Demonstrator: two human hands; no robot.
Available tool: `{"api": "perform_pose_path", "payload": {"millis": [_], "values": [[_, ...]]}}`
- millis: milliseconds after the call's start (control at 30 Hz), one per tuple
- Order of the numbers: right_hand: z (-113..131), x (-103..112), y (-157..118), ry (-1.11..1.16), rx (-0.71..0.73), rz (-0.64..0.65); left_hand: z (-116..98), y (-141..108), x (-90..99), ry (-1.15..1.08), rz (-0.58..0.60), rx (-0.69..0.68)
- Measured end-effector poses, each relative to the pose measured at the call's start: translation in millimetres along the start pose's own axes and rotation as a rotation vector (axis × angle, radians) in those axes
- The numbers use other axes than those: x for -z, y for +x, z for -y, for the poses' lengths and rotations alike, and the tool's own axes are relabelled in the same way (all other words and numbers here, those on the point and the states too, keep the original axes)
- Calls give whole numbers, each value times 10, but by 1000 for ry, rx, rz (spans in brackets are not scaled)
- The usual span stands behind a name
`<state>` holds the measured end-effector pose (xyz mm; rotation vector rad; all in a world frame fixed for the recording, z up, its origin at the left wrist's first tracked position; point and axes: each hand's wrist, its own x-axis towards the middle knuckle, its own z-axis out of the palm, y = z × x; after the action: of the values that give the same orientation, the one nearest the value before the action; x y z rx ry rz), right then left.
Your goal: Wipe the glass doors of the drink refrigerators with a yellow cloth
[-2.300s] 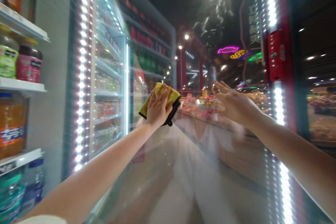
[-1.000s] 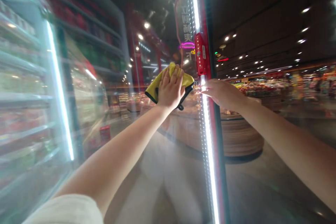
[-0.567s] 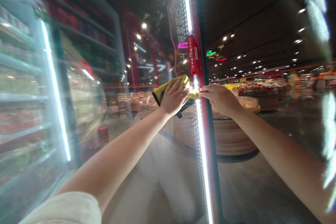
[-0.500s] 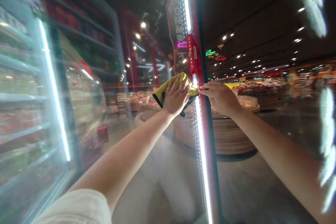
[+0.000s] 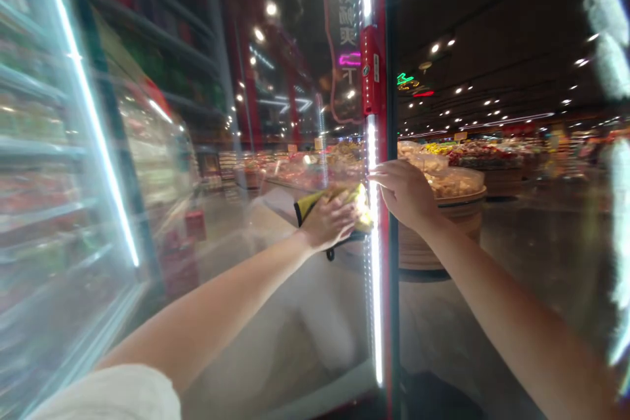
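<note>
A yellow cloth (image 5: 361, 210) with a dark edge lies against the glass door (image 5: 275, 164), beside the door's lit strip (image 5: 375, 275). My left hand (image 5: 331, 218) presses on the cloth, its fingers pointing right. On the other side of the strip, my right hand (image 5: 406, 191) has its fingertips on the red door edge (image 5: 386, 243), thumb below the fingers. A red block (image 5: 370, 72) is fixed to the frame above both hands. A small black loop hangs under the cloth.
Lit refrigerated shelves (image 5: 44, 151) stand at the left, blurred. Beyond the door edge at the right is a round wooden display (image 5: 438, 230) with wrapped goods. A red object (image 5: 195, 225) appears low at centre left.
My left hand and the cloth have moved down along the glass. My right hand has moved slightly lower on the door edge. The view has shifted, and the lit strip now looks more upright.
</note>
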<state>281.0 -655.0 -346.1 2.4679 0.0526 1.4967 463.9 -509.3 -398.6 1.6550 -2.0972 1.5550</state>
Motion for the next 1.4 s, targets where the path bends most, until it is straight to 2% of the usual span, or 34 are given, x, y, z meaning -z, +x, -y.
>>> {"api": "perform_pose_path", "payload": {"millis": [100,167,233,300,367,400,467,600,633,700,767,867,933,967,1033,1100,1167,1233,1267,1333,1400], "values": [[36,42,-20,59,-25,-100,249,288,183,61,-158,304],[54,15,-80,97,-39,-159,186,269,146,84,-196,384],[75,-71,-157,144,-50,-199,-16,95,-10,85,-164,304],[107,-193,-218,202,-50,-218,-216,-113,-189,75,-111,62],[160,-309,-235,260,-48,-220,-273,-232,-266,68,-75,-65],[195,-353,-226,282,-51,-219,-224,-243,-240,70,-70,-81],[272,-404,-189,318,-60,-220,11,-199,-64,93,-86,-9],[405,-417,-146,378,-58,-246,555,-199,432,209,-205,357],[429,-420,-154,393,-57,-255,603,-270,502,240,-240,439],[475,-444,-181,416,-70,-274,539,-486,533,285,-276,537],[531,-489,-193,429,-104,-281,318,-719,450,284,-223,481],[656,-568,-129,440,-158,-290,1,-892,302,221,-39,170],[751,-614,-42,442,-181,-317,-4,-862,304,182,36,22],[794,-635,1,444,-185,-336,73,-827,346,173,45,4],[858,-672,59,446,-164,-363,336,-783,496,178,14,97],[890,-712,61,437,-121,-362,620,-840,677,224,-83,338],[908,-760,14,408,-88,-333,766,-1026,803,286,-196,608],[938,-817,-48,362,-80,-307,692,-1296,809,331,-245,745],[967,-844,-71,338,-81,-300,579,-1434,765,342,-234,745],[1058,-886,-86,294,-79,-289,277,-1652,615,348,-168,637],[1184,-903,-52,264,-57,-269,13,-1737,466,328,-86,442]]}}
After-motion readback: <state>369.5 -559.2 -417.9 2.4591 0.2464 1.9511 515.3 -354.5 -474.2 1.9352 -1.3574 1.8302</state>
